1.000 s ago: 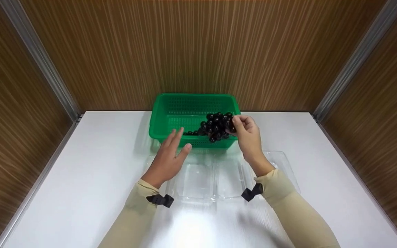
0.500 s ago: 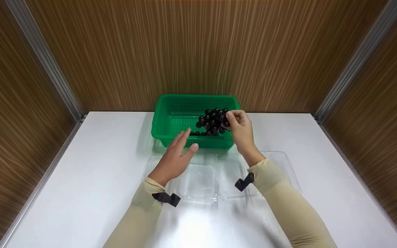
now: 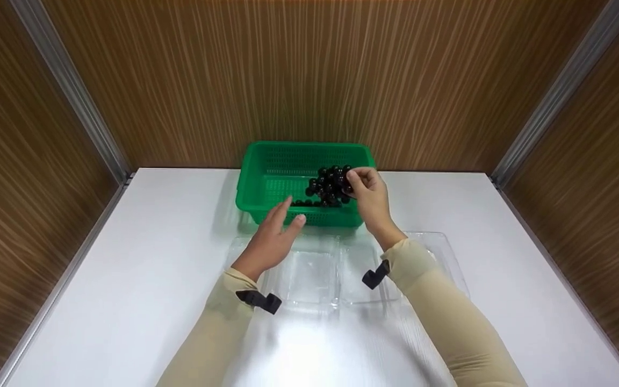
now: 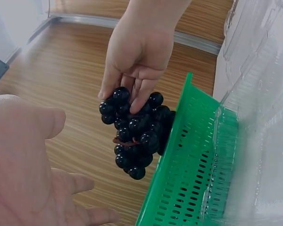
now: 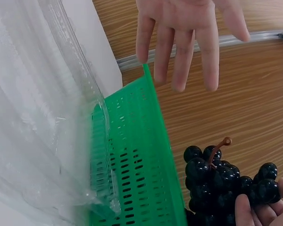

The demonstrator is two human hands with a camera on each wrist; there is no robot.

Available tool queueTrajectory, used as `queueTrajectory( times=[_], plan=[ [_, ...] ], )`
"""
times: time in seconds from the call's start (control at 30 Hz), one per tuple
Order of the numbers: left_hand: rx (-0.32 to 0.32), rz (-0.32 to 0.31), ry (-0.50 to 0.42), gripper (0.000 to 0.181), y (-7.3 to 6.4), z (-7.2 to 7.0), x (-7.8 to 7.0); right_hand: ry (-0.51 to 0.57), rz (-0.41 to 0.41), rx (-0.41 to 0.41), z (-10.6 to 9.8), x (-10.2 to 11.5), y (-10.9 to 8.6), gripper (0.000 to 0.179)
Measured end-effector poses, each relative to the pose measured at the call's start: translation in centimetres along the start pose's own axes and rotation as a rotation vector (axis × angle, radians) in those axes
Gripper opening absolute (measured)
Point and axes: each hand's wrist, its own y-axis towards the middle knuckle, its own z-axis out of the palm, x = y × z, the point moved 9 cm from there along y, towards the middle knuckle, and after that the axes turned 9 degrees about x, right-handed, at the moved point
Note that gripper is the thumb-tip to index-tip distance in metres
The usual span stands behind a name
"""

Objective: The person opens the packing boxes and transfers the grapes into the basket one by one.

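Observation:
A bunch of glossy black grapes [image 3: 329,185] with a brown stem is over the green basket [image 3: 309,216], above its rim in the wrist views. My right hand [image 3: 372,200] pinches the right end of the bunch between thumb and fingers, as the left wrist view also shows. More dark grapes [image 3: 305,203] show low along the front rim; I cannot tell whether they belong to the same bunch. My left hand [image 3: 272,239] is at the basket's front left, fingers spread and holding nothing. In the right wrist view, the left hand's fingers [image 5: 179,61] look straight.
Clear plastic clamshell containers [image 3: 312,279] lie on the white table [image 3: 143,269] in front of the basket, partly beneath my forearms. A wood-grain panel [image 3: 309,80] rises close behind the basket, with similar panels on both sides.
My right hand has moved left and slightly up with the grapes, bringing them farther over the basket. The left hand has shifted slightly right and stays spread.

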Motion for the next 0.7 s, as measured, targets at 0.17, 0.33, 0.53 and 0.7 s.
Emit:
queueTrajectory(
  times=[0.17,0.33,0.53,0.7],
  plan=[
    [-0.001,-0.006,-0.009,0.081,-0.2,0.2,0.3,0.024,0.088,0.032,-0.1,-1.6,0.6,0.024],
    [-0.012,0.004,0.001,0.081,-0.8,0.3,0.1,0.065,0.144,0.039,-0.1,-2.6,0.9,0.025],
    [0.009,0.018,0.008,0.083,-1.4,0.6,-0.5,0.032,0.105,0.027,-0.1,-2.0,0.9,0.027],
    [0.032,0.026,0.02,0.083,-1.6,0.9,-1.1,0.03,0.11,0.056,-0.1,-1.9,1.0,0.029]
  ],
)
